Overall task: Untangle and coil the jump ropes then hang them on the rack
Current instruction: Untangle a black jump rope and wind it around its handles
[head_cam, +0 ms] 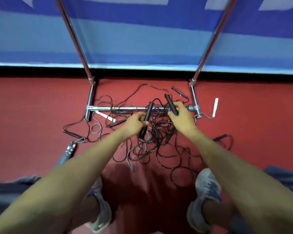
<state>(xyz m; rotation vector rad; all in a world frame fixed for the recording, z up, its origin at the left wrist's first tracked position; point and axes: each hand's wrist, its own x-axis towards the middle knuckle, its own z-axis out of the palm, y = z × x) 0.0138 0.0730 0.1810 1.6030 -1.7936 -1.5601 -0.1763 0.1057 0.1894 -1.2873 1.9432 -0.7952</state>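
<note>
the left hand [134, 123] curls its fingers round a black handle [146, 119], held tilted above the tangled jump ropes [152, 141] on the red floor [32, 102]. the right hand [182, 117] grips a second black handle [171, 103] the same way, just over the rack [125, 108]'s base bar, where the heap lies.
</note>
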